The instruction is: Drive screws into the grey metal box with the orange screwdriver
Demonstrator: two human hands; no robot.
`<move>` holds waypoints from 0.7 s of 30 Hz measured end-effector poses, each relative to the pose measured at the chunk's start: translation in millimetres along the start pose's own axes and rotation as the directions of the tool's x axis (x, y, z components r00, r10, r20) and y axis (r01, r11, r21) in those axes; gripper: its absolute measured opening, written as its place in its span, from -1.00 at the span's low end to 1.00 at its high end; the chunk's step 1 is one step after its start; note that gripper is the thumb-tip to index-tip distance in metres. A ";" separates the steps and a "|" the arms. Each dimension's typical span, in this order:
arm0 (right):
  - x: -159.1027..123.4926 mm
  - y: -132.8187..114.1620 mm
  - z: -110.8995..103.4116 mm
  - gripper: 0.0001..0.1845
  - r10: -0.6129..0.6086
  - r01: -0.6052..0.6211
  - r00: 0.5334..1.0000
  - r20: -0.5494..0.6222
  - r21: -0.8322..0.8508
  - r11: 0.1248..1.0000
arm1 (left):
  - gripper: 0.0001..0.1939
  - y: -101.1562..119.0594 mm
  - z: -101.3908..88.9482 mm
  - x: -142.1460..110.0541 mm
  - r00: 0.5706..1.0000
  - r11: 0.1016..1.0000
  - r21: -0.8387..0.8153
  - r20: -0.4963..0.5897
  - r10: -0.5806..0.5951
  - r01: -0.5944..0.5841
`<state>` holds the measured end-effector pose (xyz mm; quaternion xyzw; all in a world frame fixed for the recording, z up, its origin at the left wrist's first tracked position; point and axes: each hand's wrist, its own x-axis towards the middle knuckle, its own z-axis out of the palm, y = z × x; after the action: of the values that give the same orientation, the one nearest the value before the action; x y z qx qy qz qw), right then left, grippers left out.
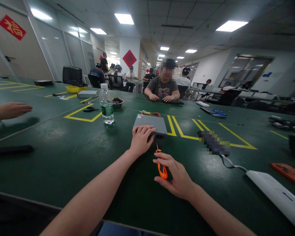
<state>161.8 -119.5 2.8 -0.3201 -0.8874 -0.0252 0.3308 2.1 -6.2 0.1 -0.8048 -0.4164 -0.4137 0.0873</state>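
Note:
A flat grey metal box (151,124) with coloured wires at its far edge lies on the green table (64,154) in front of me. My left hand (141,139) rests on the box's near left corner, its fingers curled over the edge. My right hand (175,175) is closed round the orange handle of a small screwdriver (161,166). The screwdriver's thin shaft points up toward the near face of the box, just short of it.
A water bottle (106,105) stands left of the box. Another person's hand (11,109) reaches in from the far left. A white power strip (276,193) with its cord lies at the right beside an orange item (288,172). A seated person (163,87) faces me across the table. Yellow tape lines mark the surface.

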 end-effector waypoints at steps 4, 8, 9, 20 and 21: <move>-3.3 1.1 -2.5 -0.50 0.017 -0.020 0.997 0.071 0.038 0.999 | -0.76 -0.5 0.1 -0.4 1.000 1.000 0.004 0.003 0.002 -0.002; -2.4 0.8 -5.2 -0.56 -0.037 0.037 0.996 0.083 0.004 0.999 | -0.76 -0.2 0.3 -0.9 1.000 1.000 -0.010 -0.001 0.000 0.000; -1.8 0.9 -4.8 -0.58 -0.049 0.051 0.995 0.084 -0.016 0.999 | -0.76 -0.1 0.3 -1.0 1.000 1.000 -0.015 -0.003 0.000 0.000; -2.3 3.1 3.7 -0.56 -0.005 0.000 0.998 0.060 0.080 0.997 | -0.75 -0.2 0.2 -0.3 1.000 1.000 -0.011 0.000 0.002 -0.002; -2.5 2.6 2.2 -0.56 0.007 -0.013 0.997 0.083 0.073 0.997 | -0.75 -0.2 0.2 -0.3 1.000 1.000 -0.010 0.000 0.002 -0.002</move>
<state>163.5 -118.3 -0.8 -0.3128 -0.8991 0.0224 0.3055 2.0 -6.2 -0.3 -0.8057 -0.4135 -0.4158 0.0835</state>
